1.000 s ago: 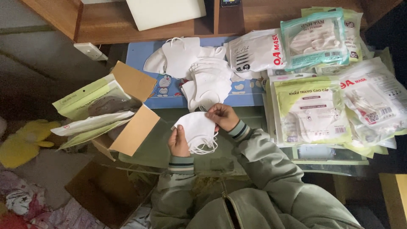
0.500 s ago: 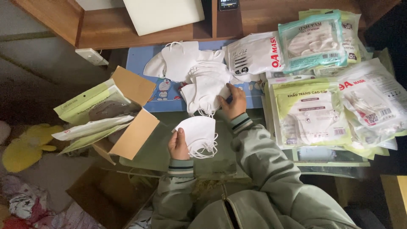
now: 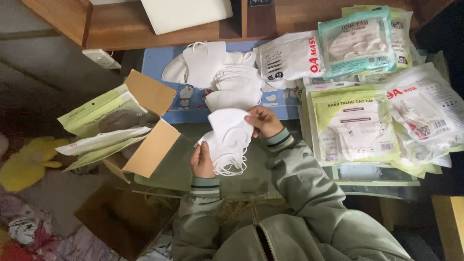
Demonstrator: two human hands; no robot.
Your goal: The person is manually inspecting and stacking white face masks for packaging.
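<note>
My left hand (image 3: 201, 162) grips a small stack of folded white face masks (image 3: 223, 153) with their ear loops hanging at the bottom. My right hand (image 3: 263, 121) holds another white mask (image 3: 231, 122) by its edge, laid against the top of that stack. Just beyond lies a loose pile of white masks (image 3: 227, 77) on a blue patterned mat (image 3: 159, 63). Both sleeves are grey-green with striped cuffs.
An open cardboard box (image 3: 147, 130) at the left holds green-and-white mask packets (image 3: 104, 123). Several sealed mask packets (image 3: 357, 123) are spread at the right. A wooden shelf (image 3: 145, 34) runs along the far side. A yellow plush toy (image 3: 26, 162) lies at the far left.
My right hand reached out to the loose pile, picked up one white mask and brought it back onto the stack in my left hand.
</note>
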